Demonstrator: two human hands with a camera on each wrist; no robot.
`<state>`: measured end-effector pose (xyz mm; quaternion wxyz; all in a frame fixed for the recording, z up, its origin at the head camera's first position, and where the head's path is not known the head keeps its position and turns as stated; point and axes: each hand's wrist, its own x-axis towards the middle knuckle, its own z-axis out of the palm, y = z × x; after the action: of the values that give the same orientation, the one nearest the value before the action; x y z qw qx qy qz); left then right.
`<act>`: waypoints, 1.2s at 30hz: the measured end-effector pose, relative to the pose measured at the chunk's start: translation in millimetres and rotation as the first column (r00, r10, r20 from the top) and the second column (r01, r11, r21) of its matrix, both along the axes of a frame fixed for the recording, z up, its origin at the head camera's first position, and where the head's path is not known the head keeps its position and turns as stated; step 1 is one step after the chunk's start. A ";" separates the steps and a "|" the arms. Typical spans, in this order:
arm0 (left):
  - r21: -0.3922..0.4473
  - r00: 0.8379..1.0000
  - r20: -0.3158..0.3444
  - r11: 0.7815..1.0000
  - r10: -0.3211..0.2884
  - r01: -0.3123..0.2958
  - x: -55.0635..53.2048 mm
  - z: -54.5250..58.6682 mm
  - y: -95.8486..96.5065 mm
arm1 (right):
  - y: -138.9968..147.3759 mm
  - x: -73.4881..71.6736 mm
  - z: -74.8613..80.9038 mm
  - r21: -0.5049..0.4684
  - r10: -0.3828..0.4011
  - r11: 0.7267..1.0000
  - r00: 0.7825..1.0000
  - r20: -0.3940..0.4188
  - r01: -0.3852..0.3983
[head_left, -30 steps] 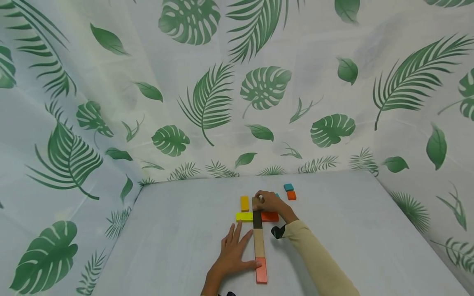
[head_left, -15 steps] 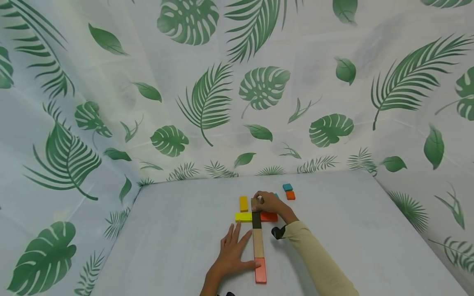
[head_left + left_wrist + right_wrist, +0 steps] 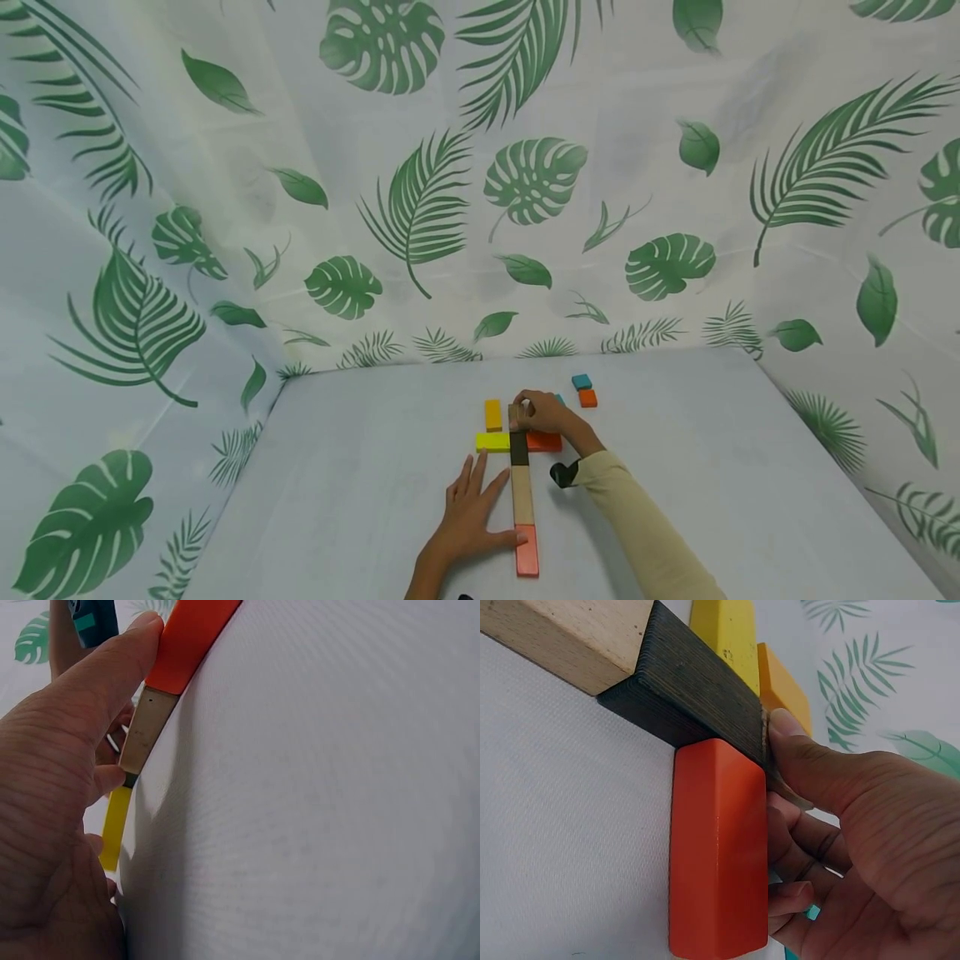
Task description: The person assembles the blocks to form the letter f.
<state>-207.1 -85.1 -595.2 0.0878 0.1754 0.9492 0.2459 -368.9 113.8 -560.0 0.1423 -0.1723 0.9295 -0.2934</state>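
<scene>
Down the middle of the table runs a row of flat blocks: a pinkish-red block (image 3: 528, 562) nearest me, a pale wooden block (image 3: 522, 496), a black block (image 3: 519, 450) and a brown block (image 3: 513, 416) at the far end. My right hand (image 3: 551, 412) pinches the brown block between thumb and fingers, hiding part of it. Spread out left of the row, my left hand (image 3: 467, 521) touches the pinkish-red block with its thumb. Beside the black block lie a yellow block (image 3: 491, 442) on the left and a red-orange block (image 3: 718, 855) on the right.
An amber block (image 3: 492, 415) lies behind the yellow one. Further back on the right are a small blue block (image 3: 581, 382) and a small orange block (image 3: 588, 398). Another blue piece (image 3: 559, 399) is mostly hidden behind my right hand. Leaf-patterned cloth (image 3: 450, 208) surrounds the white table.
My right fingers have shifted slightly, and a bit more of the brown block shows. The left hand and the other blocks stay in place.
</scene>
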 end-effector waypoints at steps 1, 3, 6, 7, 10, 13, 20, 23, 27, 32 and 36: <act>0.002 1.000 0.002 1.000 0.000 0.000 0.0 -0.3 -0.2 | 0.0 0.1 -0.2 -0.002 -0.002 1.000 1.000 0.004 0.002; 0.004 1.000 0.006 1.000 -0.002 0.002 0.0 -0.5 -0.4 | -0.1 0.2 -0.4 -0.005 -0.008 1.000 1.000 0.010 0.008; 0.004 1.000 0.008 1.000 -0.002 0.002 0.3 0.1 -0.6 | -0.2 0.0 -1.0 -0.004 -0.018 1.000 1.000 0.020 0.018; 0.005 1.000 0.014 1.000 -0.002 0.002 0.3 0.2 -0.7 | -0.2 -0.2 -1.2 -0.002 -0.020 1.000 1.000 0.022 0.020; 0.008 1.000 0.019 1.000 0.002 -0.002 0.1 0.8 -0.6 | -0.5 -0.9 -1.6 0.002 -0.026 1.000 0.999 0.030 0.026; 0.002 1.000 0.019 1.000 0.005 -0.005 0.0 1.0 -0.6 | -0.7 -1.7 -2.2 0.004 -0.029 1.000 0.999 0.035 0.028; -0.001 1.000 0.020 1.000 0.014 -0.014 0.1 1.0 0.0 | -0.3 -2.1 -2.8 0.007 -0.009 1.000 1.000 0.025 0.009; -0.004 1.000 0.017 1.000 0.014 -0.014 0.1 1.5 0.2 | -0.2 -2.3 -2.2 0.003 -0.007 1.000 1.000 0.023 0.007; -0.001 1.000 0.003 1.000 0.010 -0.010 -0.4 2.9 0.1 | 0.1 -2.2 -0.9 -0.006 0.001 1.000 1.000 0.012 -0.001; 0.001 1.000 0.009 1.000 0.010 -0.010 -0.1 2.8 -0.4 | 0.4 -0.7 -0.1 -0.004 0.004 1.000 1.000 0.016 -0.004; -0.002 1.000 0.026 1.000 0.015 -0.015 0.3 0.9 -0.3 | 0.6 0.2 -0.7 0.001 -0.001 1.000 1.000 0.022 0.001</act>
<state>-206.8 -85.4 -594.3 0.0984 0.1647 0.9496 0.2478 -368.7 114.4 -560.7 0.1527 -0.1686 0.9280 -0.2950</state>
